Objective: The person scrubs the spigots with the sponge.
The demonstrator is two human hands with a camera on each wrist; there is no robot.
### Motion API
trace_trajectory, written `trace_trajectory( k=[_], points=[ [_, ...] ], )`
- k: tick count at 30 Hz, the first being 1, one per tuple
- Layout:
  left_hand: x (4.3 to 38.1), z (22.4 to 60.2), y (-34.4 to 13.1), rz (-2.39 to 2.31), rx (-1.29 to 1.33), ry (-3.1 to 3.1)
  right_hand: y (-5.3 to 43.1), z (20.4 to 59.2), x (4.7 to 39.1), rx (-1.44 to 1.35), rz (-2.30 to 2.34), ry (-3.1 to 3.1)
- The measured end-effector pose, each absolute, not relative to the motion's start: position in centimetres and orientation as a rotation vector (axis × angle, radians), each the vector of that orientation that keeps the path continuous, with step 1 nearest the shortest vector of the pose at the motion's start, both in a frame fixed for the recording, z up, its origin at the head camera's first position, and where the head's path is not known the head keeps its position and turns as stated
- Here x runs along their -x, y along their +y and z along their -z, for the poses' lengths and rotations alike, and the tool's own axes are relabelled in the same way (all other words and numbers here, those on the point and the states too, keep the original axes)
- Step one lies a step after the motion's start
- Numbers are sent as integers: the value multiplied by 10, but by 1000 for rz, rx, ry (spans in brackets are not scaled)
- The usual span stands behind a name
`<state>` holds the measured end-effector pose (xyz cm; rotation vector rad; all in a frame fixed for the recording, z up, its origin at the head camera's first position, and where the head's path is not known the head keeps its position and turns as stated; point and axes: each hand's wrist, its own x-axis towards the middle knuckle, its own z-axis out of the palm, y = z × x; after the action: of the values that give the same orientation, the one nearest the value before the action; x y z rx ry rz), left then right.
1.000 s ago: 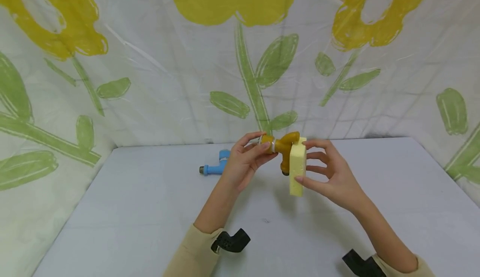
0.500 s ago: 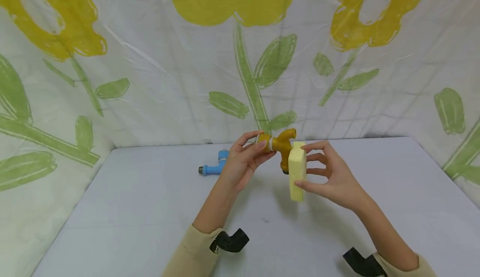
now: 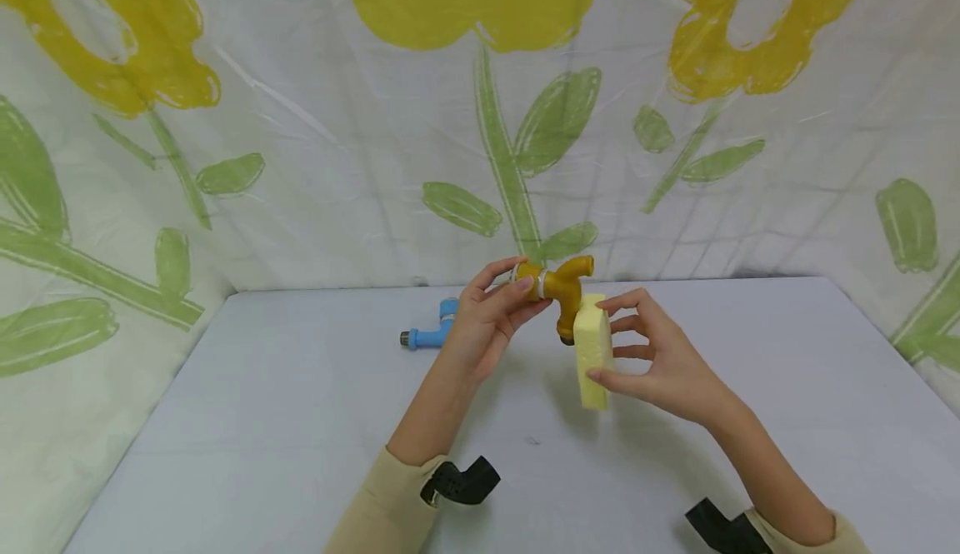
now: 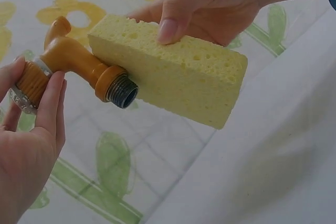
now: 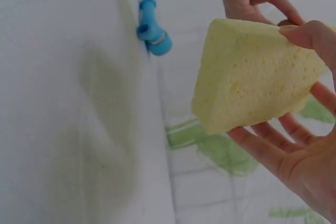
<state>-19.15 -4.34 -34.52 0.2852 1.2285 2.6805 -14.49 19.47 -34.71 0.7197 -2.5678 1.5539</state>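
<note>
My left hand (image 3: 489, 321) grips an orange-yellow tap (image 3: 566, 287) by its ribbed end, holding it up above the table. In the left wrist view the tap's threaded dark spout (image 4: 124, 92) points down and to the right. A pale yellow block sponge (image 3: 592, 354) is pinched between the thumb and fingers of my right hand (image 3: 663, 362). The sponge stands lengthwise, its broad face against the side of the tap's spout. From the right wrist, the sponge (image 5: 257, 74) covers nearly all of the tap.
A blue tap (image 3: 427, 337) lies on the white table (image 3: 285, 404) behind my left hand, partly hidden by it. At the table's back hangs a white sheet (image 3: 315, 204) painted with yellow flowers and green leaves.
The sponge has slid downward along the tap, from up beside its upper arm to the spout. That upper arm now shows fully above the sponge. My left hand has hardly moved.
</note>
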Motion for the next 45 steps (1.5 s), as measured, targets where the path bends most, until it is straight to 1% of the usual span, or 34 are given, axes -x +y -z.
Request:
trace_trajectory(
  k=[6,11,15,25,33,45],
  points=[
    [191,346,-42,-2699,-271,1202,201,346,146,-782,-1524,-2613],
    [191,347,-40,-2718,-245,1166,204,343,146,-767,-1533,-2662],
    [190,347,-39,-2729,-235,1153,205,343,146,-690,-1667,-2661],
    [188,347,-36,-2711,-256,1159,198,343,149,-335,-2064,-2510],
    [187,346,-35,-2775,-213,1113,197,341,147,-364,-2096,-2548],
    [186,347,-37,-2740,-325,1102,195,342,148,-263,-2106,-2492]
  ],
)
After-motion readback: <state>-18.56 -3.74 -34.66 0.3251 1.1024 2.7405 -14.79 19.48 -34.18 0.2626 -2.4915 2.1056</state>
